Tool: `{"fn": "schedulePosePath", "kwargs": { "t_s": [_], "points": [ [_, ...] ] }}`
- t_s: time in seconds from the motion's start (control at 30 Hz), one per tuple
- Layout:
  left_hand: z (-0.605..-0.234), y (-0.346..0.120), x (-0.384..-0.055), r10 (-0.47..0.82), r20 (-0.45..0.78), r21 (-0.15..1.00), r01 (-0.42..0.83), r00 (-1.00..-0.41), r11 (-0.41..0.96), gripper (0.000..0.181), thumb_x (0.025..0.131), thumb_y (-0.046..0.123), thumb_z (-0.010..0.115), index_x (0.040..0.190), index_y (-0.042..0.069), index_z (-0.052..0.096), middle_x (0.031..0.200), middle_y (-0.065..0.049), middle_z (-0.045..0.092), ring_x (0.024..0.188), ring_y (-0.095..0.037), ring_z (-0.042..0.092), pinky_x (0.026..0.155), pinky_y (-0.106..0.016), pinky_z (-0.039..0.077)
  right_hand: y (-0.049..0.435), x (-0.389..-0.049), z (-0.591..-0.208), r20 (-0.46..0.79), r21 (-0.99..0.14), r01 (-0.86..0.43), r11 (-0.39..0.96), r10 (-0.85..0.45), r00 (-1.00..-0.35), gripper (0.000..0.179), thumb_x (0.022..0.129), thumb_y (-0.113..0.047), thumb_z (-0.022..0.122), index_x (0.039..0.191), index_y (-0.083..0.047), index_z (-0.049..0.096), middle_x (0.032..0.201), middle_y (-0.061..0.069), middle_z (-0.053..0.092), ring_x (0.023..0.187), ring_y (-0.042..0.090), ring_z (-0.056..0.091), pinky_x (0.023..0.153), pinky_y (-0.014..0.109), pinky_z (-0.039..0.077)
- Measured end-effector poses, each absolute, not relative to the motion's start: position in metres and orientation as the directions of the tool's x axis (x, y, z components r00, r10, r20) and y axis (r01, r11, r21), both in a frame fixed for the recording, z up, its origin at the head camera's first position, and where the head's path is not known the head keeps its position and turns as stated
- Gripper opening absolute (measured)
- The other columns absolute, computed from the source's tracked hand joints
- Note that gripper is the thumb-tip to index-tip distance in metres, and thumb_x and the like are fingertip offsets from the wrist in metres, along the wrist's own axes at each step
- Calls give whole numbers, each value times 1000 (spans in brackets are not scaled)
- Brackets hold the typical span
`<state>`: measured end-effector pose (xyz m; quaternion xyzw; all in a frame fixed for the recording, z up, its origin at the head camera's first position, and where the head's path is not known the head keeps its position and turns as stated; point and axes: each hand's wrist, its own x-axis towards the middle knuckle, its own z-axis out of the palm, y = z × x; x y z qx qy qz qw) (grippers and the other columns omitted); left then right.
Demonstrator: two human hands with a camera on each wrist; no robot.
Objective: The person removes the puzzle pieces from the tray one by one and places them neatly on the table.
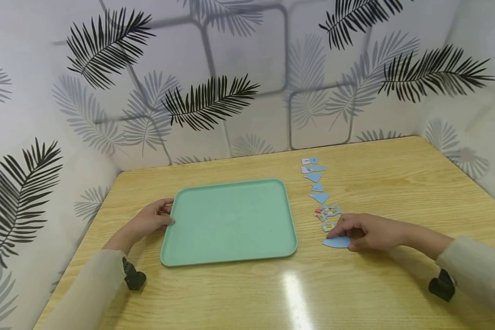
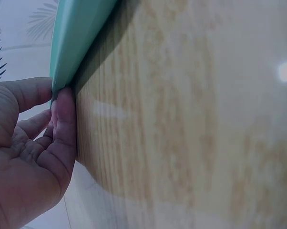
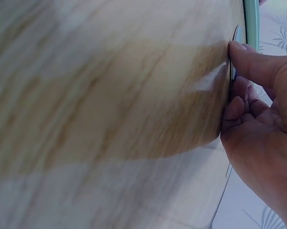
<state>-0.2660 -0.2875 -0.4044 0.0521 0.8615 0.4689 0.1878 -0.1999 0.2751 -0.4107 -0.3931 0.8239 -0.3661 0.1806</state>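
Note:
A green rectangular tray (image 1: 231, 222) lies flat on the table, with nothing on it. My left hand (image 1: 153, 217) pinches its left rim; in the left wrist view the thumb is on one side of the tray edge (image 2: 69, 52) and a finger on the other. To the right of the tray, my right hand (image 1: 373, 233) holds a flat, light-blue, curved-edged puzzle piece (image 1: 335, 242) between thumb and fingers, low at the table surface. Just beyond it lies a small blue-edged piece (image 1: 327, 226) with a yellow-green middle, partly behind the fingers.
Several flat pieces run in a column away from me: a multicoloured piece (image 1: 327, 211), a blue triangle (image 1: 319, 197), a small blue piece (image 1: 317, 187), another triangle (image 1: 313, 177) and strips (image 1: 313, 169) at the far end. A patterned wall (image 1: 268, 119) borders the wooden table (image 1: 214, 295).

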Motion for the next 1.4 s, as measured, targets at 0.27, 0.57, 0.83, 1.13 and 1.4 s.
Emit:
{"fn": "schedulePosePath", "kwargs": {
  "t_s": [0.27, 0.57, 0.83, 1.13, 1.4],
  "points": [
    [-404, -289, -263, 259, -274, 827, -89, -926, 555, 68, 94, 4, 60, 151, -3, 24, 120, -20, 43, 101, -26, 47, 79, -35, 51, 274, -200, -412, -25, -754, -501, 425, -781, -624, 39, 86, -12, 71, 125, -14, 67, 102, 0, 57, 86, 14, 48, 72, 27, 42],
    [-403, -291, -261, 249, -269, 828, -91, -930, 554, 69, 93, 5, 62, 151, -3, 25, 121, -20, 44, 101, -26, 49, 79, -36, 51, 271, -201, -409, -21, -762, -498, 415, -783, -621, 40, 85, -14, 73, 125, -13, 66, 101, 1, 57, 89, 16, 49, 75, 27, 42],
    [-400, -291, -257, 230, -281, 831, -116, -932, 545, 71, 92, 6, 63, 151, -4, 24, 124, -22, 42, 101, -27, 51, 79, -36, 52, 269, -207, -403, -31, -766, -481, 426, -772, -635, 38, 88, -13, 70, 126, -9, 64, 100, 2, 58, 92, 19, 52, 79, 29, 44],
    [-394, -282, -253, 166, -228, 767, -72, -959, 638, 66, 94, 11, 63, 148, -6, 28, 129, -24, 41, 114, -36, 48, 82, -39, 53, 257, -220, -394, -11, -794, -441, 419, -735, -678, 34, 96, -12, 61, 129, -4, 61, 111, 10, 62, 95, 16, 55, 77, 29, 48],
    [-379, -261, -244, 176, -63, 673, 88, -982, 734, 60, 97, 19, 61, 147, -3, 35, 139, -25, 42, 123, -40, 45, 93, -49, 45, 243, -230, -386, 194, -642, -555, 529, -589, -785, 36, 98, -14, 59, 131, -2, 56, 118, 13, 58, 106, 28, 54, 83, 41, 49]
  ]
}}
